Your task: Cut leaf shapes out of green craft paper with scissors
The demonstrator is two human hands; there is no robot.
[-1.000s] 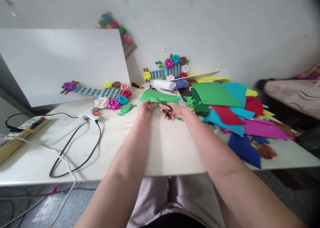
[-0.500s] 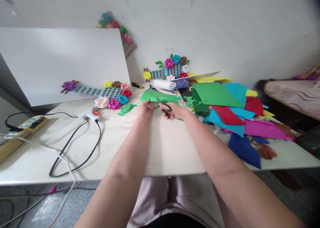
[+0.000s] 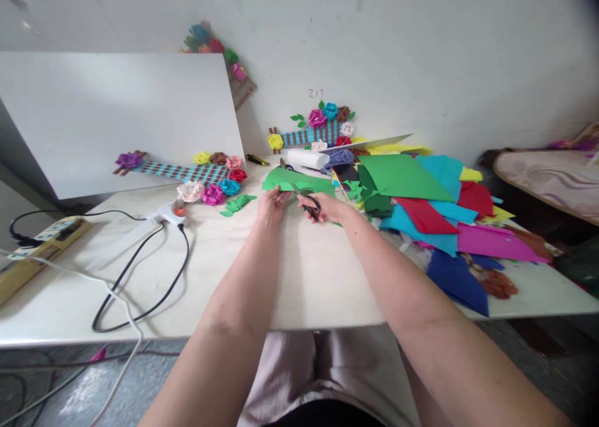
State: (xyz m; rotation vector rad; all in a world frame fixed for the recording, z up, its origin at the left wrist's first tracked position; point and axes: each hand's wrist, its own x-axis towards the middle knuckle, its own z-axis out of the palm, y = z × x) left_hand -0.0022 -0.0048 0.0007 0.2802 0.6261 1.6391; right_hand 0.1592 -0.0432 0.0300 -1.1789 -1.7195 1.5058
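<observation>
My left hand [image 3: 274, 205] grips the near left edge of a sheet of green paper [image 3: 277, 177], fingers closed on it. In my right hand [image 3: 322, 207] is a pair of scissors [image 3: 311, 207] with black handles, its blades lying across the green paper and pointing up and left. Whether the blades are apart is hard to make out. Left of my left hand lies a small heap of cut green paper leaves [image 3: 238, 205]. More green scraps [image 3: 358, 191] rest to the right of the sheet.
Coloured paper sheets [image 3: 407, 177] pile up on the right. A glue gun [image 3: 169, 215] with a looped black cord and a power strip [image 3: 42, 252] are on the left. Flower-decorated woven pieces [image 3: 182, 174] lean at the back, near a yellow cutter [image 3: 257, 160] and a white roll [image 3: 306, 158].
Hardly anything differs. The scissors in my right hand have shifted very slightly on the green paper; my left hand keeps its place.
</observation>
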